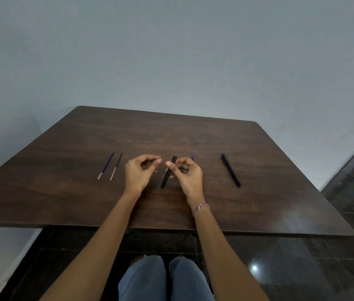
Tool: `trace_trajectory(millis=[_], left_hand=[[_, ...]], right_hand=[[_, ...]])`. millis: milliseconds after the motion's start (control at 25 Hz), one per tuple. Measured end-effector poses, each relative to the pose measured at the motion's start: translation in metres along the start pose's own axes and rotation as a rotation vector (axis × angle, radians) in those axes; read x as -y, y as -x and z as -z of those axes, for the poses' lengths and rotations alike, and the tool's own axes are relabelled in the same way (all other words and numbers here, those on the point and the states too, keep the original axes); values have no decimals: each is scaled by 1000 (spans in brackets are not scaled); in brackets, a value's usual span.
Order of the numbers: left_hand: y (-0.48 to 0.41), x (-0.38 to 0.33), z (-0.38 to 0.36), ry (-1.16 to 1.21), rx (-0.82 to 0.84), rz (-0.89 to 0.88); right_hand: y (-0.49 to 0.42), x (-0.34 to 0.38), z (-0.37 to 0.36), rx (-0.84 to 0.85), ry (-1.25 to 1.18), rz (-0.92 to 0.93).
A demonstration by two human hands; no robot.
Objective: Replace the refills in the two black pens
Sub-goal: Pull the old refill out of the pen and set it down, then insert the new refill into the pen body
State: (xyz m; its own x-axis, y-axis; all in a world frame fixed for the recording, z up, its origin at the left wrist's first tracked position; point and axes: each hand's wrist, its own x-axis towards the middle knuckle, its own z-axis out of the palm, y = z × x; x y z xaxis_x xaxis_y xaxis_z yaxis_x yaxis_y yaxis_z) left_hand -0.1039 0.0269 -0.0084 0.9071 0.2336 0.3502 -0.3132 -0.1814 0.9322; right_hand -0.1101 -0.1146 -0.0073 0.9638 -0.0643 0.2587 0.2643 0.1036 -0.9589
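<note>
Right hand (186,175) grip around black pen barrel (165,180)

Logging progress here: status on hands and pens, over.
Right hand grips black pen barrel. Left hand curled, grip contents unclear. Purple refill, dark refill lie left; second black pen right. Nothing blocking.

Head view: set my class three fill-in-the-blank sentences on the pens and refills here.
1. The right hand grips a pen barrel coloured ____.
2. ____ loose refills lie left of the left hand.
3. The other pen lies to the ____ of both hands.
Missing words: black; two; right.
</note>
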Motion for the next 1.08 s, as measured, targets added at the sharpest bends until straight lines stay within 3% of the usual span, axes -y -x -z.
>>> trace_trajectory(millis=[200,400,640,800,920,1080], left_hand=[[9,-7,-2,-25,186,-63],[8,-3,-2,-73,241,-116],[7,-2,-3,-126,235,-165],[8,-1,-2,-119,136,-154],[4,-2,-2,-113,96,-131],[4,-1,-1,-119,82,-123]], right_hand=[[0,0,3,-74,50,47],[0,-4,4,-121,146,57],[3,0,2,-101,182,67],[3,3,3,-162,134,65],[-22,12,19,-286,351,2],[-57,16,42,-234,784,-111]])
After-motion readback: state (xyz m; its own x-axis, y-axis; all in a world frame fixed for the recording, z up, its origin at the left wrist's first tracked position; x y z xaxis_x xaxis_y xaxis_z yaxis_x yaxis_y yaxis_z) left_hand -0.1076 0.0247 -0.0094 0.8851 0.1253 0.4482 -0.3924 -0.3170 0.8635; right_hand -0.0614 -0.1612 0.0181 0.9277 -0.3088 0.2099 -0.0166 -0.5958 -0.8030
